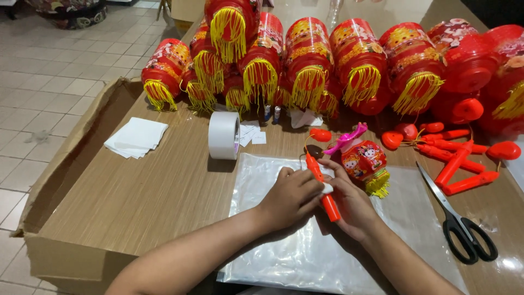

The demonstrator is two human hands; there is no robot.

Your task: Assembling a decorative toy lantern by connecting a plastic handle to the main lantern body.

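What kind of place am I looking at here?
Likely a small craft or packing workshop: stacked red lanterns with yellow fringe, spare orange handles, a tape roll and scissors on a wooden table.

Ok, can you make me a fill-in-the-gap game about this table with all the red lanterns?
1. Both hands hold a red ____ shaped stick, not a lantern.
2. The scissors lying at the right have ____ handles.
3. The roll of tape standing on the table is ____ in colour.
4. The fringes hanging from the big lanterns at the back are ____.

Missing words: handle; black; white; yellow
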